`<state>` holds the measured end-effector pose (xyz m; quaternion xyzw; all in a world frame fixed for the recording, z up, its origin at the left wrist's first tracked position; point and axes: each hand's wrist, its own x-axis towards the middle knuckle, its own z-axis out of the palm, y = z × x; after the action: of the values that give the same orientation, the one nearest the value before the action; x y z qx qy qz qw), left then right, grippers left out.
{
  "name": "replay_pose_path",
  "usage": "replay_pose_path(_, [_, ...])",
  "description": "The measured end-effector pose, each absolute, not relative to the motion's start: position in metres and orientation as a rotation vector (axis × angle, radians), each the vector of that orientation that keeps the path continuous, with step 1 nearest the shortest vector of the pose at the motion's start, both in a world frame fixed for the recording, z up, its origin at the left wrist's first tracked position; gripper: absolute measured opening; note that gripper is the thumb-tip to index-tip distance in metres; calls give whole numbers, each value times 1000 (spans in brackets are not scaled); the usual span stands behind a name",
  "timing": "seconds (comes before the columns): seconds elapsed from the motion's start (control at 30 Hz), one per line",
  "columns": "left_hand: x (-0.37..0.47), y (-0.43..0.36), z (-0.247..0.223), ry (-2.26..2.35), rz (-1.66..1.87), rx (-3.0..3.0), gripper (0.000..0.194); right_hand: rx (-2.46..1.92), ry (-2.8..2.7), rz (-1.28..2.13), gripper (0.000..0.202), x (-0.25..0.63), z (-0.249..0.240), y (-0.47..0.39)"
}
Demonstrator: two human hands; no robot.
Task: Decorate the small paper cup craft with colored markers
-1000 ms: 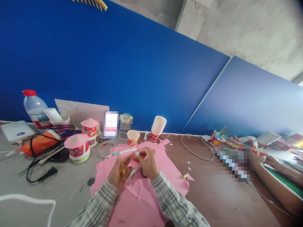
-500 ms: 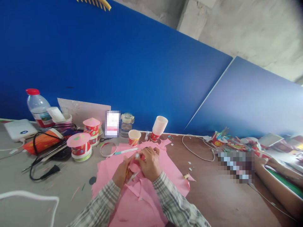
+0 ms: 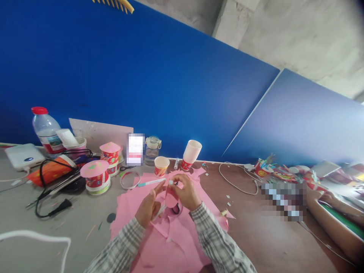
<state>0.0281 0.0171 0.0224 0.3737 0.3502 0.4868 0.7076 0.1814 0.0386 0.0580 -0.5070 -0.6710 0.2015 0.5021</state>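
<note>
Pink paper sheets (image 3: 170,254) lie in a stack under both hands. My left hand (image 3: 148,208) is closed around something pale and narrow, partly hidden by the fingers. Between the hands is a small curved pink paper piece (image 3: 171,200). My right hand (image 3: 183,191) pinches the top of that piece, where a small white bit shows at the fingertips. Dark loops, perhaps scissor handles, show just below it on the paper. A white and teal pen (image 3: 150,182) lies behind my left hand, and a paper cup (image 3: 162,166) stands beyond.
Decorated cups (image 3: 96,178) with pink tops, a bottle (image 3: 47,131), cables and a power bank (image 3: 25,156) are on the left. A glass jar (image 3: 152,151) and stacked cups (image 3: 191,153) stand at the back. At right are a white cable and another person's arms (image 3: 330,223).
My right hand has shifted slightly right and opened its grasp into a pinch, uncovering more of the pink piece. Dark loops now show below it.
</note>
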Motion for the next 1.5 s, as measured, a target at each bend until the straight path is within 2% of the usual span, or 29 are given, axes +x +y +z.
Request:
replay_pose_path(0.13, [25, 23, 26, 815, 1154, 775, 66, -1168, -1444, 602, 11, 200, 68, 40])
replay_pose_path(0.27, [17, 34, 20, 929, 1284, 672, 52, -1076, -1279, 742, 12, 214, 71, 41])
replay_pose_path(0.43, [4, 46, 18, 947, 1371, 556, 43, -891, -1104, 1074, 13, 210, 70, 40])
replay_pose_path(0.73, [9, 34, 33, 779, 1321, 471, 47, -486, -805, 1717, 37, 193, 51, 42])
replay_pose_path(1.17, [19, 27, 31, 738, 1270, 526, 49, -422, -694, 1863, 29, 180, 23, 40])
replay_pose_path(1.37, [21, 28, 24, 753, 1297, 595, 48, -500, -766, 1894, 22, 173, 14, 38])
replay_pose_path(1.5, [21, 26, 21, 784, 1295, 641, 45, -562, -885, 1910, 25, 166, 14, 34])
